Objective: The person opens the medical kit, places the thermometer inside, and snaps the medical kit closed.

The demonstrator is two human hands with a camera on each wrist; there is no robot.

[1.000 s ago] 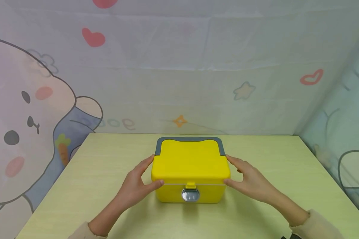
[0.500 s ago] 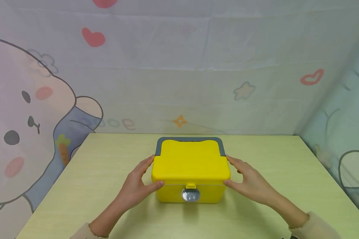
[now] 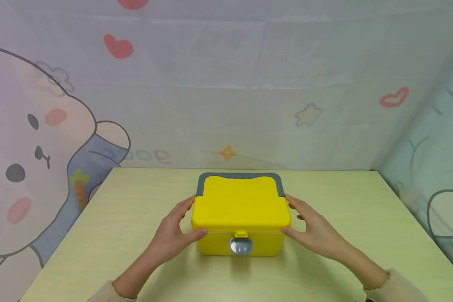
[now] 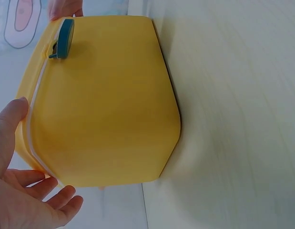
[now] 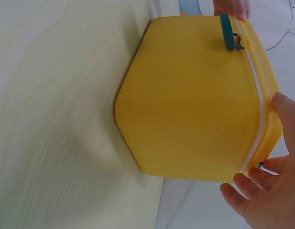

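A yellow storage box [image 3: 241,205] stands on the table with its lid down. A grey handle [image 3: 201,184] lies folded round the lid's back edge. On the front, an oval latch plate [image 3: 241,246] sits under a yellow tab [image 3: 241,234]; in the left wrist view the plate [image 4: 66,38] stands out from the wall. My left hand [image 3: 167,237] holds the lid's left end, thumb at the front corner and fingers along the side. Opposite it, my right hand [image 3: 318,233] holds the right end the same way. In the wrist views, some outer fingers [image 5: 235,198] stay off the box.
The pale wooden table [image 3: 136,197] reaches back to a printed cloth [image 3: 226,63] with hearts, a star and a large cartoon animal on the left. More printed cloth [image 3: 438,167] hangs along the right side.
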